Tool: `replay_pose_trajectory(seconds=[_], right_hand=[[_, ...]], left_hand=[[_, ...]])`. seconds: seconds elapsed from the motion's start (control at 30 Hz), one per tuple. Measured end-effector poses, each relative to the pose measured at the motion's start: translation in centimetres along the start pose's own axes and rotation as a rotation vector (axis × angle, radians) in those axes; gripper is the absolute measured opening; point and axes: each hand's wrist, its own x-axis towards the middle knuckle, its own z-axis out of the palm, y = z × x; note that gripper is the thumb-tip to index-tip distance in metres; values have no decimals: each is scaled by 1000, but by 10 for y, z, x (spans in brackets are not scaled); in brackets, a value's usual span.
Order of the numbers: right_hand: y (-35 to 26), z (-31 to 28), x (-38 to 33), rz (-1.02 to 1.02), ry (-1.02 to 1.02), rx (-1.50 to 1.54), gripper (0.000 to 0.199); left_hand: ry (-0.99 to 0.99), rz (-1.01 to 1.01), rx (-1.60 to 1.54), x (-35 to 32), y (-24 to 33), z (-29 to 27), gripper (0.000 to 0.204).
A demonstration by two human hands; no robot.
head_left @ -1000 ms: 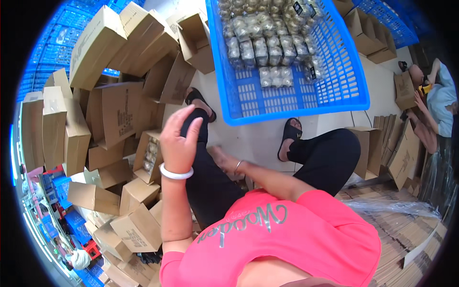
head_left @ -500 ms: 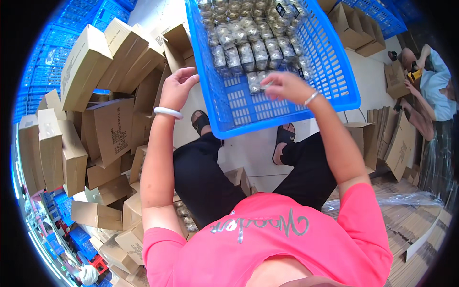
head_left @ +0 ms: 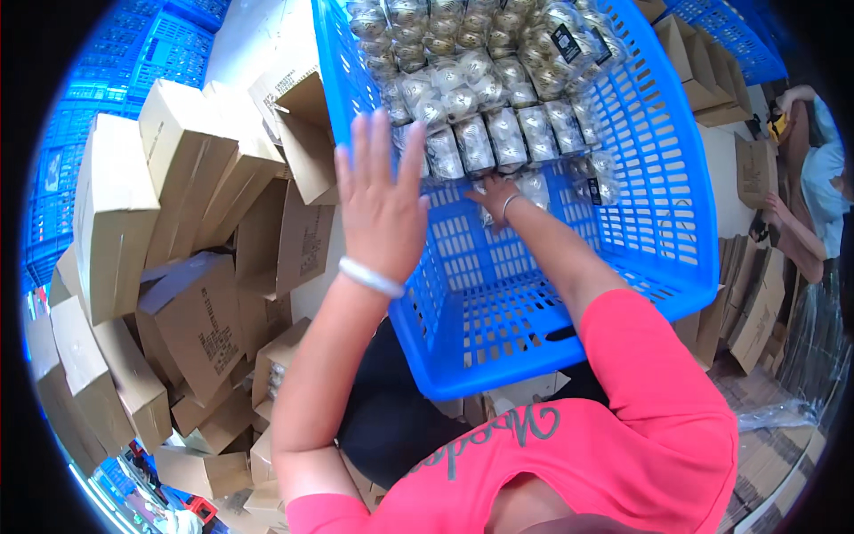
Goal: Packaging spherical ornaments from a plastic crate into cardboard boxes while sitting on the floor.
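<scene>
A large blue plastic crate point(head_left: 660, 187) stands in front of me, its far part filled with rows of clear packs of shiny gold and silvery balls point(head_left: 476, 142). My right hand point(head_left: 496, 198) reaches down inside it, with the fingers closed round a pack of balls point(head_left: 487, 216) at the near edge of the rows. Another pack point(head_left: 534, 189) lies just to its right. Over the crate's left rim, my left hand point(head_left: 384, 196) is raised with the fingers spread, holding nothing.
Brown cardboard boxes point(head_left: 191, 325) are piled to my left, some with open flaps. Blue crates point(head_left: 160, 49) stack up behind them. At the right, another person point(head_left: 818, 178) sits by flattened cardboard point(head_left: 756, 311). More open boxes point(head_left: 703, 71) stand beyond the crate.
The crate sits closer to me, its near rim now over my legs. My right hand has moved down onto a pack; my left hand has shifted right over the rim and spread its fingers.
</scene>
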Motion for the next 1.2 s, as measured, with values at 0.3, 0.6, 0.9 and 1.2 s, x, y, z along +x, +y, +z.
replay_pose_trajectory(seconds=[0.3, 0.6, 0.9, 1.2], right_hand=[[12, -6, -7, -64, -32, -87, 54], [-6, 48, -10, 4, 99, -70, 72], [72, 2, -50, -395, 265, 317, 52], [104, 50, -65, 109, -21, 609, 64]], left_hand=[[-566, -144, 217, 157, -32, 138, 122], [-670, -129, 181, 162, 2, 101, 100], [-1406, 61, 634, 48, 65, 102, 81], [-983, -261, 89, -15, 78, 244, 75]])
